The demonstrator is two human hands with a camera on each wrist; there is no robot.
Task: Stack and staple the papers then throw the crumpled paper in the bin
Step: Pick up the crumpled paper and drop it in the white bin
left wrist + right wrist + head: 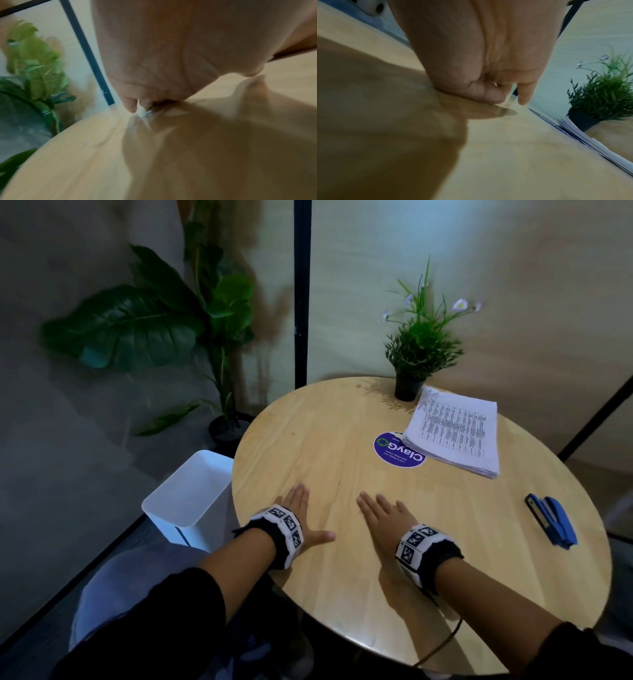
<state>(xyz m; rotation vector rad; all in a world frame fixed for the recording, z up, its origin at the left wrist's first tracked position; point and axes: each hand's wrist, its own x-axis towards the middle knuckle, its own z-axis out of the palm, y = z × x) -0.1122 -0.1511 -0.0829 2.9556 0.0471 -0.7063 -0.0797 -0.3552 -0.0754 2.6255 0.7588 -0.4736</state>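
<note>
A stack of printed papers (454, 434) lies at the far right of the round wooden table (342, 419); its edge (594, 143) also shows in the right wrist view. A blue stapler (551, 520) lies near the table's right edge. A white bin (186, 494) stands on the floor left of the table. My left hand (301, 511) rests flat on the table near its left edge, fingers straight, holding nothing. My right hand (380, 513) lies flat beside it, also holding nothing. No crumpled paper is in view.
A small potted plant (419, 350) stands at the table's far side, touching the papers' corner. A round blue sticker (394, 450) sits mid-table. A large leafy floor plant (171, 316) and a black post (301, 292) stand behind the bin.
</note>
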